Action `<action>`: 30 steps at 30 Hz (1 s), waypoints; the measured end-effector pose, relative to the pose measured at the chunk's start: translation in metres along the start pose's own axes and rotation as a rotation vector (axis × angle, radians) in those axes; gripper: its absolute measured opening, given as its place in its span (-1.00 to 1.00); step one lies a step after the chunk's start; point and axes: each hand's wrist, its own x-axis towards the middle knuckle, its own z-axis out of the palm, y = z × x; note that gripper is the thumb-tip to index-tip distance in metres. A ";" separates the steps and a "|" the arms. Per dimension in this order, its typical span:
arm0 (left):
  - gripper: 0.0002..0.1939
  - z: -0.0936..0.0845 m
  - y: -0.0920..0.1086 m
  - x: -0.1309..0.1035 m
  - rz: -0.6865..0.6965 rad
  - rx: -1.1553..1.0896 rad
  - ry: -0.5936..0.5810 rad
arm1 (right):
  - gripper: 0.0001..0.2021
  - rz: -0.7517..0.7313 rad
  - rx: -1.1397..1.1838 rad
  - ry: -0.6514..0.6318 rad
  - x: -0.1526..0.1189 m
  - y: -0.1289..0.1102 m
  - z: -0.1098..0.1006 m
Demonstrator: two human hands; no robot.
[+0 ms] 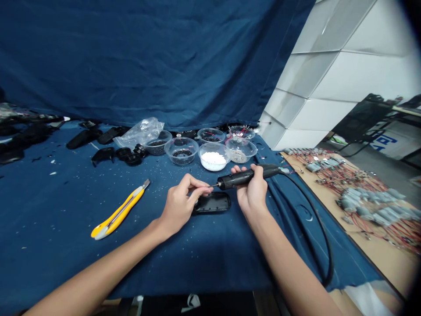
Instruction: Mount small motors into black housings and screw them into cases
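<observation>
My right hand [252, 189] is wrapped around a black electric screwdriver [242, 177], held nearly level with its bit pointing left. A cable runs from its rear end. The fingers of my left hand [184, 198] are pinched together at the tip of the screwdriver bit [214, 185]; whatever they hold there is too small to make out. Just below the bit, a black plastic shell [214, 202] lies on the blue cloth, its left end partly hidden by my left hand.
A yellow utility knife [120, 213] lies left of my hands. Behind them stand several clear bowls, including one of white granules [213, 160] and one of dark small parts [182, 154]. Black parts [123, 154] and a plastic bag [140, 133] lie farther left. Wired grey components [368, 202] cover a board at right.
</observation>
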 end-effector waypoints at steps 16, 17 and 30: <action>-0.81 0.011 0.001 0.002 -0.184 -0.282 0.087 | -0.89 0.038 0.012 0.051 -0.001 0.003 0.002; -0.81 0.012 0.002 0.002 -0.202 -0.292 0.095 | -0.89 0.042 0.012 0.058 -0.001 0.003 0.002; -0.84 0.015 0.001 0.001 -0.216 -0.243 0.149 | -0.85 0.047 0.016 0.087 -0.001 0.008 -0.001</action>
